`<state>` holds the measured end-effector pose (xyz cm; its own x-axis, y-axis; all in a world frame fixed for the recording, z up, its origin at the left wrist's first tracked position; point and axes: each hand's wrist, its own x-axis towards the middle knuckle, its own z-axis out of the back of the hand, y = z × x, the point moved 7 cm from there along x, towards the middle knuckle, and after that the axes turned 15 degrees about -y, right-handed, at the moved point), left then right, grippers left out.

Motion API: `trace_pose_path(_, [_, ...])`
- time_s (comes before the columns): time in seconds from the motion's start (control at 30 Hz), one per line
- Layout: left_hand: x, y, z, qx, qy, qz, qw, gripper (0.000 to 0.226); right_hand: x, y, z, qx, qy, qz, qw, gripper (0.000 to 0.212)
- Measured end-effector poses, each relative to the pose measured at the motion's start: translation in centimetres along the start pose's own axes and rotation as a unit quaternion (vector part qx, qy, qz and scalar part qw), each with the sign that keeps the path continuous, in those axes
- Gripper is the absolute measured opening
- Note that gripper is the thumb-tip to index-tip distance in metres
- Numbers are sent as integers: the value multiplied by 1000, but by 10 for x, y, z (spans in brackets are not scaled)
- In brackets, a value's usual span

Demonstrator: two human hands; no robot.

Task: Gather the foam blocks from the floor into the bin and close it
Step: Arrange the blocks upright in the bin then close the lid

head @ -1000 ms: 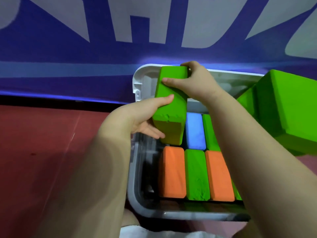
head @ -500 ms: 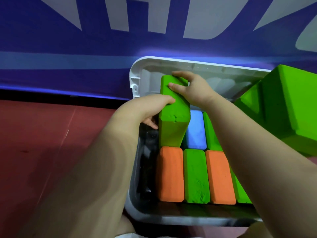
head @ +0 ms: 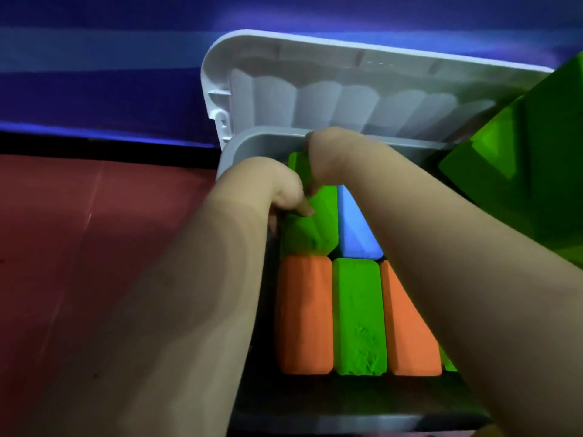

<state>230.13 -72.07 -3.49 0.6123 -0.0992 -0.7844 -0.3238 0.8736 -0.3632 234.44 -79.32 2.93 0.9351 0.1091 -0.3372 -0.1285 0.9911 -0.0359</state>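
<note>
Pressing a green foam block (head: 310, 222) into the far-left slot of the grey bin (head: 315, 422), both hands on it. Left hand (head: 268, 187) at the block's 9 o'clock side, fingers (head: 304, 209) curled narrow over its top left edge, touching foam. Right hand (head: 334, 156) at 12 o'clock on the block's far end, fingers wrapped down over that end, tips hidden behind the block. Block tilted, near end lower, just beside a blue block (head: 356, 228) at its 3 o'clock. Touching near row at 6 o'clock: orange block (head: 304, 313), green block (head: 358, 313), second orange block (head: 407, 326) partly under the right forearm. White lid (head: 315, 89) standing open at 12 o'clock behind the bin. Large green foam piece (head: 536, 171) at 2 o'clock, outside the bin edge. Red floor (head: 94, 231) at 9 o'clock.
</note>
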Motion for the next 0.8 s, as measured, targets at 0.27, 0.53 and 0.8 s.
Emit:
trace_pose_path(0.27, [23,9,-19,62,-10,23,998,69,11,-13,-41,47,-34,-32,998,64])
trace_pose_path(0.53, [-20,-15,8,198,-261,-107,939,47,-49,-22,-16,55,-162,-10,985,47])
trace_pose_path(0.8, [-131,-81,-17,200,-332,-256,886,85,-184,-93,48,58,-367,-21,928,59])
